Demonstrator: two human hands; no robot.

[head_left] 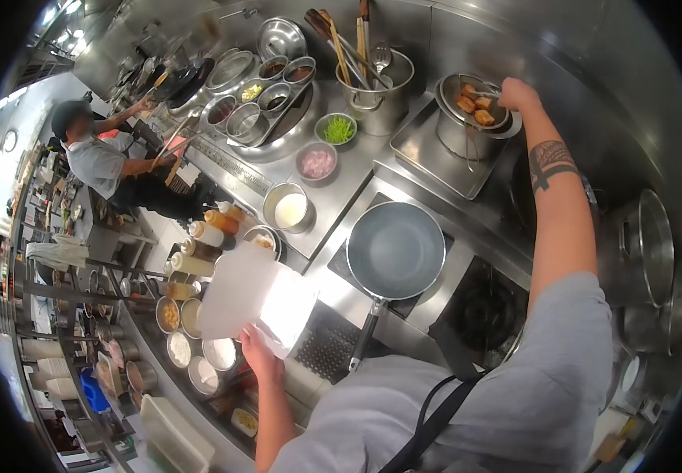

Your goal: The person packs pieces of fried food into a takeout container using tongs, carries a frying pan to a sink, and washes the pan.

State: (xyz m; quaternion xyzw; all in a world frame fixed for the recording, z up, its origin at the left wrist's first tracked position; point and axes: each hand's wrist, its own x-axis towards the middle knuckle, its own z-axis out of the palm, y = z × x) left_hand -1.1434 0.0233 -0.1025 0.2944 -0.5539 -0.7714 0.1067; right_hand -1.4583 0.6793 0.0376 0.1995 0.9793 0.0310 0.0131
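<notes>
My left hand (260, 353) grips the near edge of a white takeout box (234, 296) with its lid open; bright glare covers part of the inside. The box is above the counter, left of the frying pan (396, 251), whose dark inside holds nothing. At the far right my right hand (519, 94) is closed around metal tongs (486, 93). Their tips are among several golden-brown fried pieces (483, 117) in a strainer (501, 122). The strainer rests over a metal pot (453, 135) on a steel tray (429, 162). The tongs' tips are partly hidden.
Bowls of chopped greens (335, 128) and pink raw meat (316, 162) stand near a pot of utensils (374, 98). A pot of pale liquid (289, 210) sits left of the pan. Squeeze bottles (208, 235) line the left. Another person (98, 158) works beyond.
</notes>
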